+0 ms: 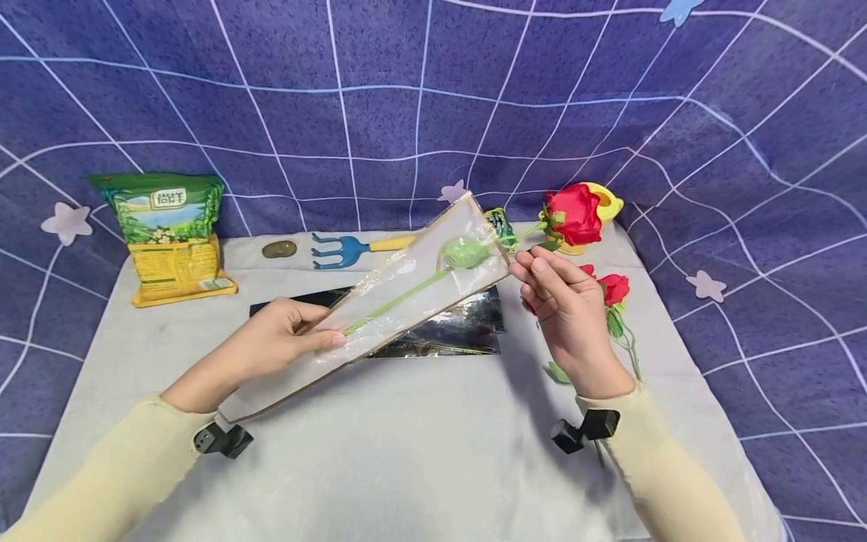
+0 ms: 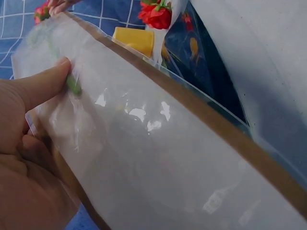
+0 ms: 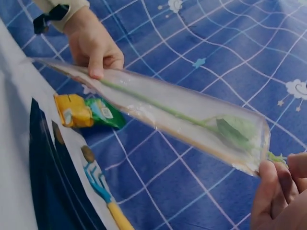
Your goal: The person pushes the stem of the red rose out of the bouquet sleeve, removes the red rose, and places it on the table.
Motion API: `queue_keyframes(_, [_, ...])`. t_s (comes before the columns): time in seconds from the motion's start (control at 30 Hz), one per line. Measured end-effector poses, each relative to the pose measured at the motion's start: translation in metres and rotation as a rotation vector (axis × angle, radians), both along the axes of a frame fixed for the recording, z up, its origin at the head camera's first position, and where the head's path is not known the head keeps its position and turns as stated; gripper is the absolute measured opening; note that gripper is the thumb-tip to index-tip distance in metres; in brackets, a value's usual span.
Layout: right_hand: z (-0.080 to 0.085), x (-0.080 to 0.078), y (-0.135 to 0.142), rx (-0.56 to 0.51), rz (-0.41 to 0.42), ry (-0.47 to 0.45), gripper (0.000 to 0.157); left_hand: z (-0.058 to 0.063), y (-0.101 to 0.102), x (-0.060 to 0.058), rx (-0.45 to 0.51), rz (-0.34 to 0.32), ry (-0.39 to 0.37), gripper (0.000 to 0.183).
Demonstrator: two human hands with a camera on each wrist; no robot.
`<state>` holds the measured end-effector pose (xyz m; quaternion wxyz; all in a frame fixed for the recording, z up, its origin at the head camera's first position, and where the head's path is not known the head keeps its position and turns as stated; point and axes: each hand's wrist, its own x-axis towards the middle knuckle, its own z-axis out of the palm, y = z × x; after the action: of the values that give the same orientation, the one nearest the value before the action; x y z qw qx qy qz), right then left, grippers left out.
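My left hand (image 1: 291,335) grips a long tapered clear-fronted flower sleeve (image 1: 406,293), thumb pressing over the green stem inside it. The stem belongs to an artificial red rose (image 1: 574,214), whose bloom stands out past the wide mouth of the sleeve. One green leaf (image 3: 235,132) lies inside the film near the mouth; another leaf (image 1: 547,246) pokes out beside the fingertips of my right hand (image 1: 565,309). Those fingers are curled and pinch the rose's greenery right at the sleeve's corner. The sleeve is held tilted above the table, its narrow end toward my left forearm.
Flat black glossy packets (image 1: 447,324) lie behind the sleeve. Further back are a yellow-green bag (image 1: 172,241), a brown stone (image 1: 279,248) and a blue hand rake (image 1: 345,251). A yellow watering can (image 1: 609,203) stands behind the bloom. More red roses (image 1: 615,289) lie at right.
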<state>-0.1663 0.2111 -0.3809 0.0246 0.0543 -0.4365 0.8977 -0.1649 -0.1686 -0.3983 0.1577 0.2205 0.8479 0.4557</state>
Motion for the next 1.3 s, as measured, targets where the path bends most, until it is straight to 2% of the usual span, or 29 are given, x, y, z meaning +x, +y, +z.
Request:
queue_keyframes(0.13, [-0.005, -0.004, -0.005, -0.067, -0.026, -0.049, 0.034, 0.0, 0.0, 0.001, -0.012, -0.017, 0.022, 0.011])
queue_keyframes(0.33, [-0.012, -0.01, -0.01, -0.225, -0.033, -0.193, 0.014, -0.001, 0.001, 0.001, -0.015, -0.048, 0.042, 0.01])
queue_keyframes(0.43, [-0.014, -0.01, -0.011, -0.256, -0.025, -0.219, 0.011, -0.001, 0.001, 0.001, -0.031, -0.054, 0.066, 0.009])
queue_keyframes(0.63, [-0.015, -0.011, -0.011, -0.263, -0.032, -0.201, 0.011, 0.001, 0.001, 0.001, -0.055, -0.069, 0.101, 0.012])
queue_keyframes(0.87, [-0.018, -0.012, -0.01, -0.257, -0.066, -0.215, 0.014, 0.004, 0.002, 0.0, -0.081, -0.095, 0.08, 0.011])
queue_keyframes(1.0, [-0.02, -0.014, -0.01, -0.238, -0.106, -0.182, 0.015, 0.005, 0.001, 0.0, -0.086, -0.11, 0.07, 0.013])
queue_keyframes(1.13, [-0.02, -0.017, -0.002, -0.226, -0.155, -0.138, 0.013, 0.004, -0.002, 0.0, -0.099, -0.156, 0.061, 0.015])
queue_keyframes(1.3, [-0.015, -0.022, 0.026, -0.225, -0.19, -0.087, 0.011, -0.003, -0.006, -0.001, -0.105, -0.235, 0.076, 0.012])
